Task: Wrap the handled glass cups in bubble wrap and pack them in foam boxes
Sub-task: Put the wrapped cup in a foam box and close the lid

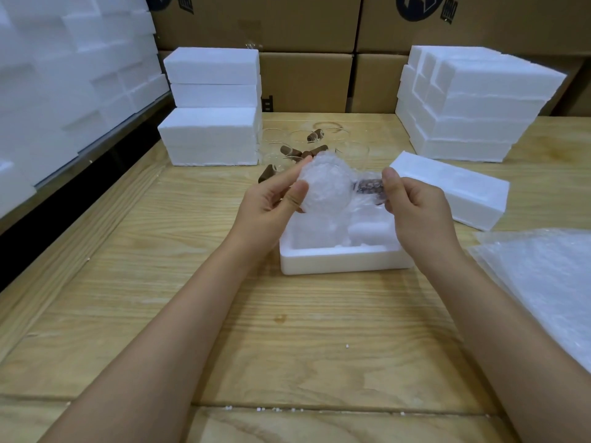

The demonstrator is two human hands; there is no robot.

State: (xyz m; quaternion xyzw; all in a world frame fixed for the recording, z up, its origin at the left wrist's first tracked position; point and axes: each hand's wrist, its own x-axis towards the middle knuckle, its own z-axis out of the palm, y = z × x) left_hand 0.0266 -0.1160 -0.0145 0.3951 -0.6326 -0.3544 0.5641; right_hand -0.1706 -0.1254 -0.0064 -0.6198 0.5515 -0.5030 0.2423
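A glass cup wrapped in bubble wrap hangs above an open white foam box at the table's middle. My left hand grips the wrapped round body from the left. My right hand pinches the brown handle, which shows through the wrap. Several bare glass cups with brown handles stand behind, between the foam stacks. The box's foam lid lies to the right.
Stacks of foam boxes stand at the back left and back right. Cardboard cartons line the rear. Bubble-wrap sheets lie at the right edge. More foam fills a shelf on the left. The wooden table stretches toward me.
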